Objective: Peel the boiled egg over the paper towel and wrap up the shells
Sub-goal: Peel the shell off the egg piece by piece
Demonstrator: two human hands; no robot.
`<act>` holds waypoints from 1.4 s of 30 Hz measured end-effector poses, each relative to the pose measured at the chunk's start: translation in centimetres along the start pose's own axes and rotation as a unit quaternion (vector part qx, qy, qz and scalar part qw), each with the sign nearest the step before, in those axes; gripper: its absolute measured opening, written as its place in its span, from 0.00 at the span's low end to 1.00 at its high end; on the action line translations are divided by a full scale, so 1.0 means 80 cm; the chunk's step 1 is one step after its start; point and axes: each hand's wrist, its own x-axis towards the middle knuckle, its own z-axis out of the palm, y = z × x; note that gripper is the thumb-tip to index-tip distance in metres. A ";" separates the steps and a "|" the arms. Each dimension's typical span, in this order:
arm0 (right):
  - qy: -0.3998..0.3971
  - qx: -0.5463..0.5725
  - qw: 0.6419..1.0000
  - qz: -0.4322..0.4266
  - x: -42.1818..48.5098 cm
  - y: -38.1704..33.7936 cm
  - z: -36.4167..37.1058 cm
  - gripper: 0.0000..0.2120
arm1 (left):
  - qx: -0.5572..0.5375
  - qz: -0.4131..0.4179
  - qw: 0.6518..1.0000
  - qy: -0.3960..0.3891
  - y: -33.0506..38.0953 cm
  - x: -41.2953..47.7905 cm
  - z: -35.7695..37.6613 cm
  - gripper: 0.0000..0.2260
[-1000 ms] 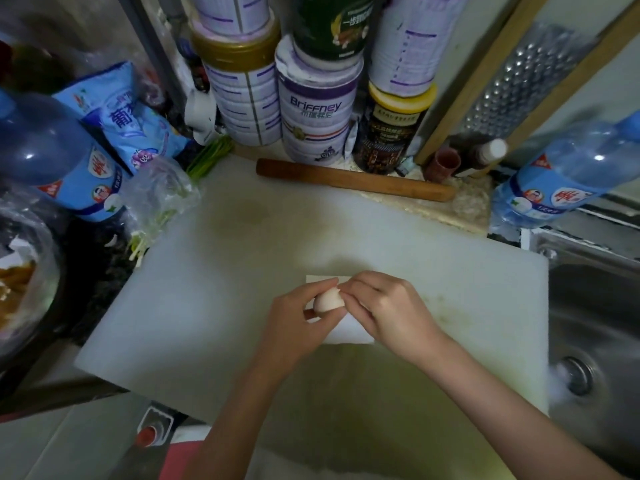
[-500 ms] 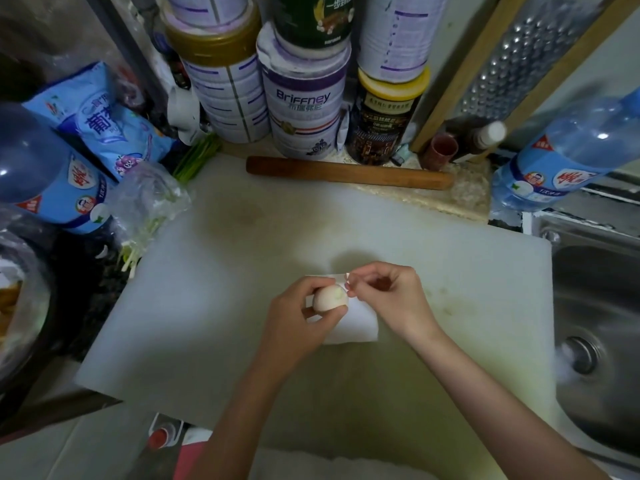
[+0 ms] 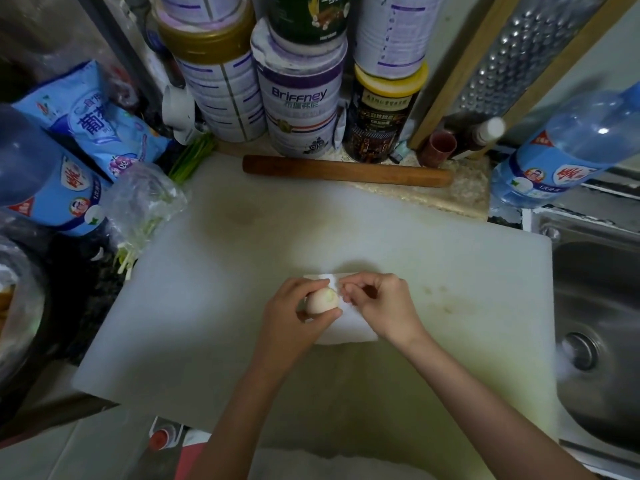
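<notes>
My left hand [image 3: 294,313] grips a pale boiled egg [image 3: 320,301] just above a folded white paper towel [image 3: 349,329] on the white cutting board [image 3: 242,306]. The egg's right end shows a bare whitish patch where shell is gone. My right hand [image 3: 381,306] hovers right beside that end, thumb and fingertips pinched together near a small shell bit; the bit itself is too small to make out clearly. Both hands cover most of the towel's top half.
A wooden rolling pin [image 3: 346,173] lies along the board's far edge. Tall tins [image 3: 299,109] stand behind it. Blue water bottles sit at left [image 3: 45,181] and right [image 3: 568,150]. A steel sink [image 3: 595,323] is at the right, a plastic bag of greens [image 3: 145,206] at the left.
My right hand has pulled away from the egg's end, pinching at the shell there, and a bare patch now shows. The left hand keeps holding the egg over the towel.
</notes>
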 end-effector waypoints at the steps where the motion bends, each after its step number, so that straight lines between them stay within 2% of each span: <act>1: -0.008 0.005 1.000 -0.006 -0.002 -0.002 -0.003 0.06 | 0.003 0.000 1.000 0.000 0.000 0.001 0.001 0.16; 10: 0.000 -0.035 0.996 -0.080 -0.012 -0.025 -0.004 0.03 | 0.051 0.048 0.997 0.007 0.001 0.003 0.003 0.15; 16: -0.015 -0.161 0.969 -0.186 -0.020 -0.027 -0.005 0.06 | 0.069 0.059 0.996 0.016 0.001 -0.001 0.004 0.12; 22: -0.014 -0.223 0.950 -0.218 -0.022 -0.030 -0.001 0.07 | 0.103 0.071 0.992 0.018 0.001 -0.004 0.008 0.09; 24: 0.006 -0.216 0.955 -0.205 -0.022 -0.029 0.003 0.06 | 0.114 0.074 0.991 0.014 0.002 -0.003 0.009 0.09; 27: 0.048 -0.142 0.978 -0.143 -0.020 -0.028 0.004 0.05 | 0.130 0.078 0.988 0.024 0.002 -0.002 0.009 0.09; 30: 0.034 -0.075 0.993 -0.088 -0.020 -0.028 0.003 0.04 | 0.130 0.072 0.988 0.046 -0.001 -0.003 0.009 0.11; 42: 0.023 0.070 0.997 0.025 -0.012 -0.023 -0.001 0.05 | 0.056 0.034 0.998 0.021 0.000 -0.002 0.005 0.13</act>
